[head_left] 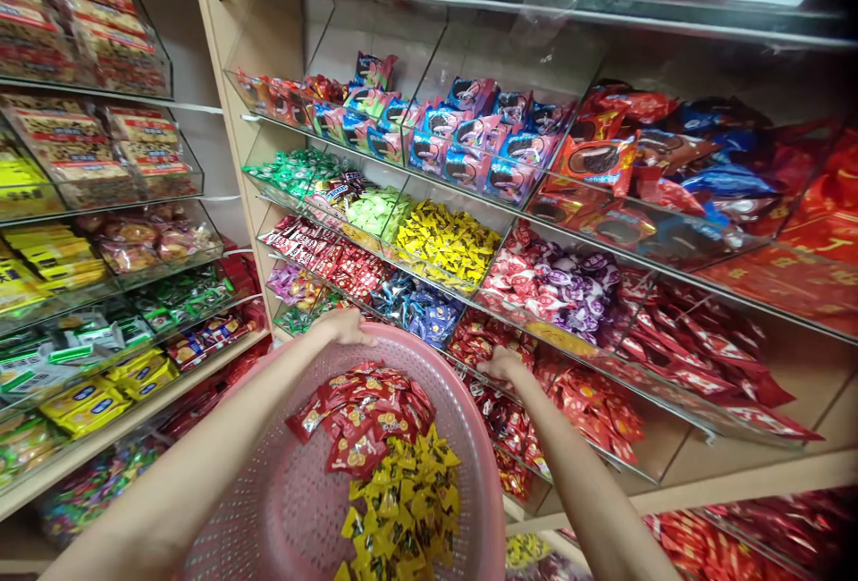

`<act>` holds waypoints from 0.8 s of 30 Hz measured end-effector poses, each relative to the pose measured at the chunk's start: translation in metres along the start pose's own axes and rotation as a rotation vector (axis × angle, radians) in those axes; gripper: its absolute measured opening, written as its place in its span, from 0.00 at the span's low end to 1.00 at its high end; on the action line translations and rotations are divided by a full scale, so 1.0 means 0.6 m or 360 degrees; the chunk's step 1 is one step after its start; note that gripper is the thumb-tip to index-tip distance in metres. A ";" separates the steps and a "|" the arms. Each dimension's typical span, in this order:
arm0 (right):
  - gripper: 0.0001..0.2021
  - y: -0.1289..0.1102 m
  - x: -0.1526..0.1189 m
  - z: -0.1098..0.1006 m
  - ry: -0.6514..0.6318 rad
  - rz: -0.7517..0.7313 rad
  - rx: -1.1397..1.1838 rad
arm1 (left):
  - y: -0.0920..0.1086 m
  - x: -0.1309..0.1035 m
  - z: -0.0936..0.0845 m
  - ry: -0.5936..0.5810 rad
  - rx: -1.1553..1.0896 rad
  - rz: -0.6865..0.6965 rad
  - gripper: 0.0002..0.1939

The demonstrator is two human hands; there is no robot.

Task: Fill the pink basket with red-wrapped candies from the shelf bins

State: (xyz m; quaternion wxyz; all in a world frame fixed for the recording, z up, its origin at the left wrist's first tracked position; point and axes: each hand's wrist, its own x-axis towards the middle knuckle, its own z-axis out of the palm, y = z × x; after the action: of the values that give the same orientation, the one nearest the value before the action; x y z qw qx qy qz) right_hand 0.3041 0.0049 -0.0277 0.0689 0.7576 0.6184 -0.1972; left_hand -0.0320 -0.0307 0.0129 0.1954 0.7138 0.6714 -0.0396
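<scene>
A pink perforated plastic basket (268, 438) hangs in front of the shelves, its far rim gripped by my left hand (345, 327). Inside it lie red candy packets (375, 411) and, nearer to me, a heap of yellow-wrapped candies (402, 509). My right hand (502, 365) reaches past the basket's right side into a shelf bin of red-wrapped candies (473, 337). Its fingers are curled down at those candies; whether any are held cannot be made out. Beside that bin sit blue-wrapped candies (419, 308).
Clear-fronted bins run along slanted shelves, with yellow candies (446, 241), purple candies (580, 286) and cookie packs (462, 134) above my hands. A wooden upright (231, 116) divides them from the left shelves, which hold yellow packs (87, 402). A glass shelf edge (536, 4) crosses overhead.
</scene>
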 end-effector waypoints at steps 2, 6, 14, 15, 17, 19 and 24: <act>0.16 0.014 -0.006 -0.014 -0.0064 -0.0039 0.0076 | 0.001 0.001 0.000 -0.0005 -0.0001 0.0009 0.36; 0.15 0.034 -0.036 -0.051 -0.0061 -0.0258 0.0304 | 0.010 0.001 -0.002 -0.0024 0.0014 0.0009 0.36; 0.14 -0.078 -0.204 0.002 -0.0026 -0.1442 0.0557 | 0.036 0.005 -0.008 -0.0043 0.0027 0.0023 0.35; 0.14 -0.096 -0.222 0.021 -0.0062 -0.1524 0.0490 | 0.037 0.006 -0.008 -0.0038 0.0029 0.0033 0.35; 0.15 -0.126 -0.247 0.059 0.0008 -0.1568 0.0286 | 0.037 0.007 -0.006 -0.0032 0.0042 0.0048 0.33; 0.16 -0.145 -0.257 0.092 0.0148 -0.1615 0.0038 | 0.035 0.008 -0.005 -0.0028 0.0044 0.0050 0.33; 0.18 -0.166 -0.252 0.141 0.0588 -0.1680 -0.0563 | 0.028 0.003 -0.004 -0.0013 0.0039 0.0029 0.35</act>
State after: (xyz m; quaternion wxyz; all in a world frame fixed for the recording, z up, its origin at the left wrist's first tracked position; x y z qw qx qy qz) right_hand 0.1662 -0.1395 -0.0333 -0.0222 0.3460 0.9373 0.0367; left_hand -0.0159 -0.0286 0.0183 0.1897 0.7220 0.6635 -0.0490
